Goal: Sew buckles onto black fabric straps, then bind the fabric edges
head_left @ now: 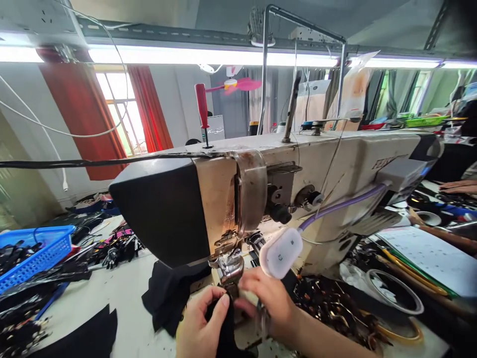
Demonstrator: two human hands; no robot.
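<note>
A large sewing machine [218, 199] stands before me. My left hand [203, 323], below the needle area, pinches a piece of black fabric [227, 328] between thumb and fingers. My right hand [274, 303] is just right of the metal presser foot area [227, 268], with its fingers curled by the fabric edge. A blurred, shiny piece shows at its palm; what these fingers hold is not clear. More black fabric [166, 296] lies behind my left hand, beside the machine head. A white lamp [281, 252] on a purple flexible neck hangs over my right hand.
A blue basket [35, 253] stands at the left, near cut black pieces [87, 335]. Piled dark metallic-looking parts [335, 308], a roll of tape [395, 292] and a paper sheet [436, 258] lie right. A red-handled screwdriver [201, 107] stands on the machine. Another person's hand [460, 187] shows far right.
</note>
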